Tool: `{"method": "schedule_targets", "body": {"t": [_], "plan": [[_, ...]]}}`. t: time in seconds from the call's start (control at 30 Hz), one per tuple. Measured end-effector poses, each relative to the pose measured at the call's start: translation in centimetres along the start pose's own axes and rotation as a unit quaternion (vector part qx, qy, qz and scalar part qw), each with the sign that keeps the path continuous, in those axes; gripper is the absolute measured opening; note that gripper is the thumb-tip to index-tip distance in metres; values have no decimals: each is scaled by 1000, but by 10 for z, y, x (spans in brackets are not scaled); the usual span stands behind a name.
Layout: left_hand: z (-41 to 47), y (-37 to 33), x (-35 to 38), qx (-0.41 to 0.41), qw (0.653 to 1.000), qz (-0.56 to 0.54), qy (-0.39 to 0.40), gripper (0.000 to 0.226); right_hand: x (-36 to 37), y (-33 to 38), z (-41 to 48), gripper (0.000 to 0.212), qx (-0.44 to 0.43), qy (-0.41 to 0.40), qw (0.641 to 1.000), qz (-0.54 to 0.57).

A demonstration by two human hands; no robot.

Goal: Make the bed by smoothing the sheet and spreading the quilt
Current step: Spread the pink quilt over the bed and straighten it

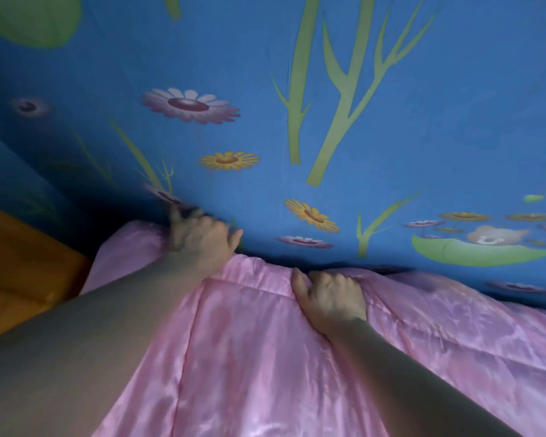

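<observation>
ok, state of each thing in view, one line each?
left hand: closed on the quilt's far edge
right hand: closed on the same edge
quilt: pink, bunched at the near side, not yet spread
sheet: blue floral, mostly uncovered, looks smooth

Quilt [265, 357] lies nearest the camera, across the bottom of view, on top of the sheet [297, 121]. Sheet stretches away beyond the quilt's far edge, filling the top and middle. Left hand [202, 244] sits on the quilt's far edge near its left corner, touching the sheet boundary. Right hand [331, 298] sits on the same edge, right of the left hand and slightly nearer the camera. Wooden bed frame [19, 272] is at far left, beside and below the sheet's draped side.
</observation>
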State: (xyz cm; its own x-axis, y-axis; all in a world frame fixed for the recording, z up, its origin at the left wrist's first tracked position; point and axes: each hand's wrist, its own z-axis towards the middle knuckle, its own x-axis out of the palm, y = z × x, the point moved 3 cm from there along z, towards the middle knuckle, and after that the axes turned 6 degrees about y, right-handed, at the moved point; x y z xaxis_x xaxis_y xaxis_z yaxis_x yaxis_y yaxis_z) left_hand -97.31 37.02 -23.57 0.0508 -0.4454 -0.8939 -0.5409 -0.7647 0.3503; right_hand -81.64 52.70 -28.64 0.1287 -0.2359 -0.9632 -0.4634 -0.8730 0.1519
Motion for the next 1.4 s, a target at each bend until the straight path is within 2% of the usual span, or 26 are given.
{"method": "schedule_targets", "body": {"t": [0.1, 0.13, 0.17, 0.27, 0.33, 0.37, 0.4, 0.43, 0.47, 0.5, 0.53, 0.57, 0.6, 0.63, 0.7, 0.83, 0.97, 1.1, 1.17, 1.23, 1.27, 1.3, 1.33, 1.4], "plan": [[-12, 55, 25, -141, 979, -96, 114, 90, 1, -1, -1, 60, -2, -7, 1000, -2], [-14, 63, 32, -144, 968, -147, 144, 100, 1, 2, -1, 59, -2, -9, 1000, -1], [-16, 58, 35, -114, 961, -193, 162, 100, 2, 3, 0, 59, -2, -14, 1000, -1], [-27, -9, 22, 76, 951, -234, 189, 72, 5, 0, 1, 57, 3, -29, 1000, -4], [-29, -32, 13, 148, 931, -254, 216, 65, 6, 0, 0, 61, 4, -38, 999, -9], [-24, -25, 11, 141, 918, -302, 217, 60, 6, 1, 0, 66, 1, -45, 999, -12], [-15, -9, 6, 101, 908, -360, 188, 56, 6, 1, -1, 70, 0, -52, 999, -14], [-5, 13, 4, 27, 906, -400, 138, 53, 7, 0, 0, 72, -2, -58, 998, -17], [5, 39, 5, -61, 917, -382, 92, 52, 6, 0, 0, 72, 1, -58, 998, -19], [9, 61, 10, -131, 941, -301, 78, 51, 6, 0, 1, 69, 2, -57, 998, -20], [9, 76, 17, -168, 957, -208, 115, 51, 6, 0, 1, 64, 3, -49, 999, -17], [6, 83, 23, -177, 956, -155, 173, 52, 6, 0, 1, 59, 2, -39, 999, -13], [5, 85, 29, -167, 951, -151, 211, 50, 5, 0, 0, 55, 2, -25, 1000, -6], [6, 84, 29, -153, 949, -179, 211, 43, 3, 1, 0, 52, 2, -15, 1000, -1], [10, 77, 19, -117, 955, -239, 133, 34, 1, 1, 0, 50, 2, -13, 1000, 4], [1, 45, 0, 5, 978, -209, -3, 13, -2, 3, -2, 49, -3, -24, 1000, 5], [-6, 36, 3, 72, 973, -198, -95, 17, -4, 4, -2, 48, -1, -32, 999, 11], [-9, 49, -5, 82, 984, -111, -115, 17, -1, 5, -3, 50, 3, -52, 998, 29], [6, 83, 3, 120, 987, -74, -74, 30, -2, 5, -4, 43, -3, -79, 996, 27], [20, 111, 5, 164, 980, -109, 9, 37, -2, 5, -3, 47, -15, -84, 996, 23], [19, 111, 5, 109, 988, -98, 40, 36, -1, 4, -2, 54, -16, -79, 997, 17], [17, 103, 4, 41, 996, -65, 39, 36, 0, 4, -2, 60, -15, -72, 997, 18], [10, 81, 3, 1, 997, -77, 33, 35, 1, 2, -2, 65, -14, -70, 997, 16], [-12, 18, 6, 40, 983, -166, 67, 43, -1, 3, -3, 66, -14, -66, 998, 16]]}}
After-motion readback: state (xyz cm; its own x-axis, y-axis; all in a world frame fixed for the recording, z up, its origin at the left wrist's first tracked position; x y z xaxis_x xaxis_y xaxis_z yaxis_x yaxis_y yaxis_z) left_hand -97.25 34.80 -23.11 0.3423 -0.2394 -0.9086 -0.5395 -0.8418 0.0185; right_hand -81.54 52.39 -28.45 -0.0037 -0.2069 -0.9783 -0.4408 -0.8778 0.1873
